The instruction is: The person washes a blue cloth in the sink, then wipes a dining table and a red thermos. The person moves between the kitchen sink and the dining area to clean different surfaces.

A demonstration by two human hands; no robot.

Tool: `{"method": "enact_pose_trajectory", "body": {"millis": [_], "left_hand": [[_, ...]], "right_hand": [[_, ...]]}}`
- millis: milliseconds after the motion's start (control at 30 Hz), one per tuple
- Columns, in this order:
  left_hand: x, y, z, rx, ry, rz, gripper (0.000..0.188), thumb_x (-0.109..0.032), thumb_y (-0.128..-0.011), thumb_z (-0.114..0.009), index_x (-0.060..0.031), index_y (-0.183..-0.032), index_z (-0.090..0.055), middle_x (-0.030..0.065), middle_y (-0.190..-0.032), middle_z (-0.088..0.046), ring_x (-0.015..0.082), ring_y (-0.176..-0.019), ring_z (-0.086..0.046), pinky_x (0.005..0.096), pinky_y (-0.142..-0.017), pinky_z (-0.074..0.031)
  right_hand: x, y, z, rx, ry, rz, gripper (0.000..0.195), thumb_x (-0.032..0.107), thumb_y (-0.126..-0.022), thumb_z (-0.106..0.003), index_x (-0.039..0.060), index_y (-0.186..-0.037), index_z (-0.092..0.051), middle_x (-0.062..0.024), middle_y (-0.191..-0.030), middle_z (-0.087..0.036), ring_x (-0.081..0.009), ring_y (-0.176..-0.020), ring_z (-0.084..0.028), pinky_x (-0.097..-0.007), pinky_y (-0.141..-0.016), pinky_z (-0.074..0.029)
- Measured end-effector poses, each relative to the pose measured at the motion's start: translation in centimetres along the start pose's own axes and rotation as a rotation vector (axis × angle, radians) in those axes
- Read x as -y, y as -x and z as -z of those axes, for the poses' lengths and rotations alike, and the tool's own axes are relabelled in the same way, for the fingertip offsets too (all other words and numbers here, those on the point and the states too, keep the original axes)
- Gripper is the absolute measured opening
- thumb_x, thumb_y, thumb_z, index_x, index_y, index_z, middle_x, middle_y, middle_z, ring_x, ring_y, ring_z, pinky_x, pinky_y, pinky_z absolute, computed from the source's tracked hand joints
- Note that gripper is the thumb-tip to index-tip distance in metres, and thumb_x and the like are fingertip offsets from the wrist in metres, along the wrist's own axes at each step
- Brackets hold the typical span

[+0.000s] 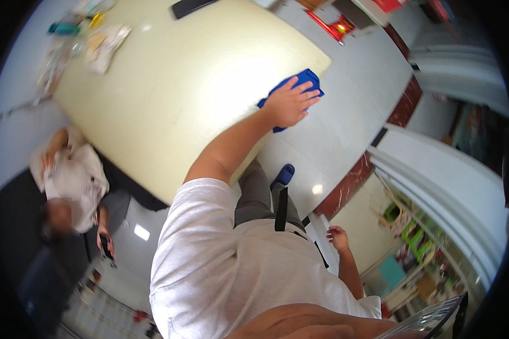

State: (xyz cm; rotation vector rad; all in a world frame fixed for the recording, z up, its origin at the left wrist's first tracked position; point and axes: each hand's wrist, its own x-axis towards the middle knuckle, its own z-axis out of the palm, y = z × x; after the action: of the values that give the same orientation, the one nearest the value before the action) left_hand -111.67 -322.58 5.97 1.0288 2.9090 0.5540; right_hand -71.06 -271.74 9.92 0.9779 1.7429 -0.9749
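Observation:
My left hand (289, 103) lies palm down with its fingers spread on a folded blue cloth (310, 77). The hand covers much of the cloth, which is at the edge of a cream-coloured tabletop (152, 101), close to one corner. Part of the cloth reaches out past that edge. Low at my right side hangs my right hand (338, 238), its fingers loosely bent and nothing seen in it.
A dark flat object (191, 6) and blurred packages (104, 46) lie on the table. At left, a person (74, 182) sits on a dark sofa (8, 207), holding a phone (107, 246). A red shiny package (333, 27) is beyond the table; shelves (420, 254) stand at right.

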Motion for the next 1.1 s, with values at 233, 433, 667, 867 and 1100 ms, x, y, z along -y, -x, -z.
{"method": "enact_pose_trajectory", "body": {"millis": [233, 433, 667, 867, 1100], "left_hand": [[-8.9, 19.1, 4.5, -0.112, 0.077, 0.584, 0.076, -0.042, -0.09, -0.072, -0.0065, -0.154, -0.05, 0.0142, -0.164, -0.043, 0.0343, -0.155, -0.033, 0.0569, -0.126, -0.023], [-16.7, 35.8, 2.5, -0.159, -0.104, 1.371, 0.097, -0.058, -0.084, -0.077, -0.012, -0.161, -0.043, 0.0287, -0.169, -0.027, 0.0546, -0.155, -0.019, 0.0705, -0.123, -0.01], [-3.6, 39.1, 6.4, -0.171, -0.209, 1.828, 0.102, -0.069, -0.086, -0.069, -0.0184, -0.167, -0.033, 0.03, -0.172, -0.016, 0.057, -0.157, -0.012, 0.0796, -0.117, -0.008], [24.9, 47.9, 14.2, -0.281, -0.348, 1.977, 0.102, -0.083, -0.09, -0.049, -0.0217, -0.169, -0.027, 0.0284, -0.173, -0.016, 0.0557, -0.157, -0.013, 0.0766, -0.121, -0.006], [49.8, 57.7, 21.1, -0.32, -0.294, 2.157, 0.101, -0.09, -0.092, -0.03, -0.0285, -0.171, -0.02, 0.0213, -0.176, -0.012, 0.0521, -0.159, -0.011, 0.0739, -0.123, -0.007]], "right_hand": [[12.2, -6.8, 5.1, 0.017, 0.041, 0.21, 0.019, 0.005, -0.099, -0.053, 0.0108, -0.11, -0.068, 0.0, -0.093, -0.072, -0.0127, -0.077, -0.068, -0.0291, -0.066, -0.053], [11.4, -14.4, 8.0, 0.064, 0.253, 0.201, 0.015, 0.009, -0.099, -0.058, 0.0124, -0.108, -0.069, -0.0021, -0.084, -0.07, -0.0153, -0.07, -0.067, -0.0334, -0.055, -0.054], [17.7, -10.6, 2.1, 0.021, 0.388, 0.095, 0.021, 0.02, -0.1, -0.064, 0.0119, -0.119, -0.067, -0.0058, -0.089, -0.069, -0.0223, -0.076, -0.07, -0.0387, -0.062, -0.057], [23.4, -6.6, -4.3, 0.052, 0.396, -0.101, 0.031, 0.028, -0.101, -0.067, 0.0034, -0.119, -0.067, -0.0114, -0.102, -0.073, -0.026, -0.085, -0.072, -0.0422, -0.072, -0.058], [21.2, -7.0, 3.0, 0.06, 0.143, -0.562, 0.026, 0.023, -0.106, -0.057, 0.0028, -0.095, -0.07, -0.0115, -0.078, -0.067, -0.0228, -0.068, -0.066, -0.0375, -0.057, -0.052]]}}
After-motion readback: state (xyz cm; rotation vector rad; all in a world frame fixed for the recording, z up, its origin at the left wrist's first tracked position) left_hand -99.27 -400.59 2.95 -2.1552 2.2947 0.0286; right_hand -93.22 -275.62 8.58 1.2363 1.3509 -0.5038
